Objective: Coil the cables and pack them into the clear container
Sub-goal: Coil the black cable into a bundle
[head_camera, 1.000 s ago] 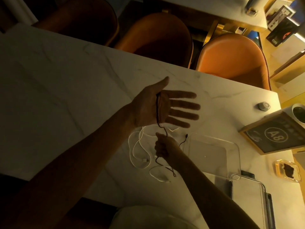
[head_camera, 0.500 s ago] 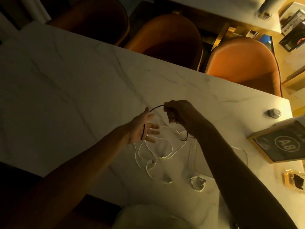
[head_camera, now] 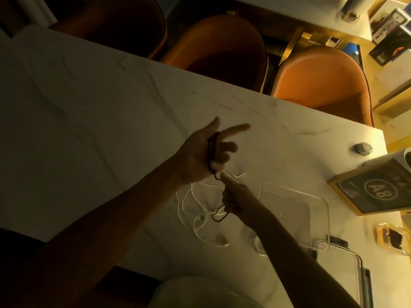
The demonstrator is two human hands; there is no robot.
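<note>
My left hand (head_camera: 206,152) is raised palm-up above the marble table, thumb and forefinger stretched out, with a thin black cable (head_camera: 212,150) wound in several turns around the palm. Just below it my right hand (head_camera: 233,196) pinches the cable's free end, and a short black loop hangs under that hand. A white cable (head_camera: 195,210) lies in loose loops on the table beneath both hands. The clear container (head_camera: 311,196) sits open on the table right of my right hand, nothing visible inside it.
A clear lid (head_camera: 347,272) lies by the container near the front edge. A framed "A8" sign (head_camera: 378,190), a small round metal object (head_camera: 363,148) and an amber dish (head_camera: 393,238) stand at the right. Orange chairs (head_camera: 322,85) line the far edge.
My right hand came back down from beside the left hand's fingers to below its palm, adding a turn of black cable. The left hand lifted and spread its forefinger.
</note>
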